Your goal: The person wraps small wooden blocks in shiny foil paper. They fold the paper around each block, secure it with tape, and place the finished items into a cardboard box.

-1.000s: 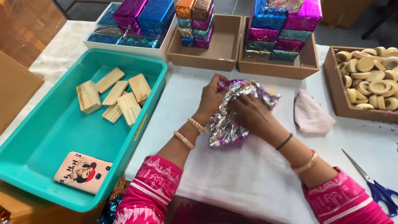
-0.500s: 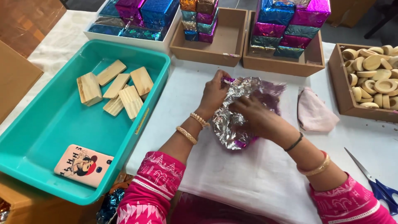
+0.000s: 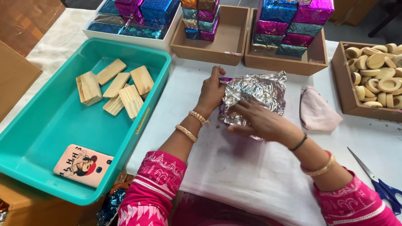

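Since the earlier head views, the crumpled silver foil sheet (image 3: 253,97) has been pressed flatter against the tabletop (image 3: 234,175); a moment ago both hands bunched it up, and now it lies spread just above the centre of the frame. The right hand (image 3: 260,120) has come down on top of it, fingers stretched out and nearly flat, pressing rather than gripping. The left hand (image 3: 211,93) has shifted to the foil's left edge, its fingers curled closed on that edge with the thumb pointing up. This reads as the wrapping moving from gathering to folding and smoothing around whatever sits inside.

What the foil covers cannot be seen; only a sliver of purple shows at its upper left corner. The left fingertips are tucked behind the foil edge. At the left of the frame, wooden blocks (image 3: 113,88) and a phone in a pink case (image 3: 83,165) lie in the teal tray (image 3: 37,134). Foil-wrapped blocks (image 3: 289,25) stacked along the top are cut off by the frame edge, as are the blue-handled scissors (image 3: 383,188) at lower right. A pink cloth (image 3: 316,113) lies just right of the foil.
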